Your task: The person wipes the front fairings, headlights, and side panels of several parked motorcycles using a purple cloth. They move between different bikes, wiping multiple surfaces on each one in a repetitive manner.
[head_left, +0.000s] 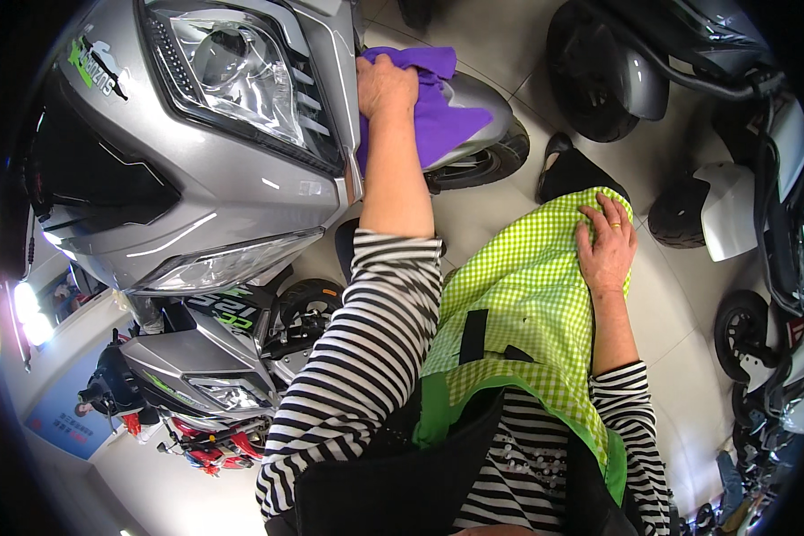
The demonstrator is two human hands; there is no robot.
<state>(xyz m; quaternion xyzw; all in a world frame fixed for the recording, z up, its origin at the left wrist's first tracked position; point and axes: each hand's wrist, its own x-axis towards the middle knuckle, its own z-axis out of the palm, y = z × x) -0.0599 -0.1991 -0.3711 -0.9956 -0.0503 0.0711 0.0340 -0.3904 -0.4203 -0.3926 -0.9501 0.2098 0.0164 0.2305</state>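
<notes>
My left hand (386,87) presses a purple cloth (438,116) against the side of a silver scooter's front panel (241,170), just above its grey front fender (487,98). The arm reaches up from the lower edge in a black-and-white striped sleeve. My right hand (606,246) lies flat on my knee, on a green checked apron (518,304), with the fingers spread and a ring on one of them. It holds nothing. The scooter's large headlight (241,71) fills the upper left.
A second silver scooter (196,375) stands lower left. Dark and white scooters (741,205) crowd the right side, with a black wheel (598,80) at upper right. Pale tiled floor (679,313) shows between them. My black shoe (572,170) rests near the fender.
</notes>
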